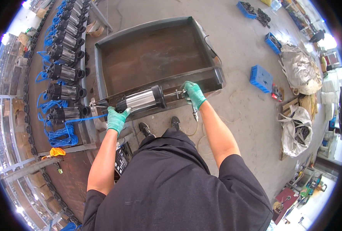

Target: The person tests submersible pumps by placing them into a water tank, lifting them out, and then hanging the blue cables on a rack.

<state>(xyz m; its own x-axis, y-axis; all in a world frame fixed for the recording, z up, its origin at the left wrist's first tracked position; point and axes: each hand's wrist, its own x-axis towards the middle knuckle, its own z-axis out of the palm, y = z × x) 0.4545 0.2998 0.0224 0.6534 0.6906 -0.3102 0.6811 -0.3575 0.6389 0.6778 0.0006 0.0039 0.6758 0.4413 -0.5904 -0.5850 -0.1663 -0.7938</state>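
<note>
A submersible pump (141, 99) with a shiny steel body and black ends lies sideways along the near edge of an open metal tank (97, 61). Green gloves cover both hands. My left hand (117, 119) grips the pump's left end, thumb along its near side; its fingertips are partly hidden. A blue cable (88, 118) runs into that hand from the left. At the pump's right end, my right hand (194, 95) is closed around a metal air-hose fitting (195, 114), its hose hanging below. A thin metal rod (175, 94) spans between pump and right hand.
Several similar pumps (65, 91) stand in a row on the left bench, beside coiled blue cables (63, 135). An orange cloth (57, 151) lies nearby. Blue crates (261, 78) and white bulk sacks (296, 131) sit on the floor at right. A loose hose (203, 144) trails underfoot.
</note>
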